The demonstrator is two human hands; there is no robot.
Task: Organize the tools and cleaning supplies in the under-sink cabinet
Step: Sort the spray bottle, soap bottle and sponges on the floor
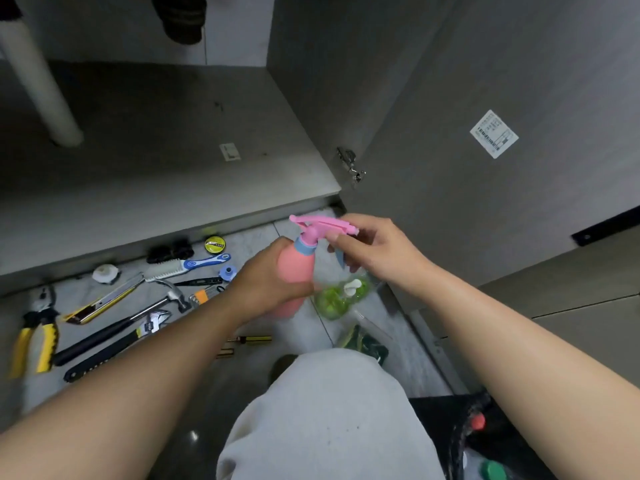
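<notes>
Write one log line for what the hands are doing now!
left hand: grips pink spray bottle body | right hand: pinches its sprayer head | hammer, pliers: on floor, outside cabinet

Spray bottle (296,268), centre: smooth pink plastic, slight sheen. Cabinet floor (156,133), upper left: matt grey board, scuffed. Hinge (350,164): shiny metal. Label (494,134), upper right: white paper. Hammer head (173,293), lower left: polished metal. Pliers (38,317): ribbed yellow-black grips, dull metal nose. Pipe (38,81): smooth white plastic. Trouser leg (329,410), bottom: matt pale cloth.
</notes>
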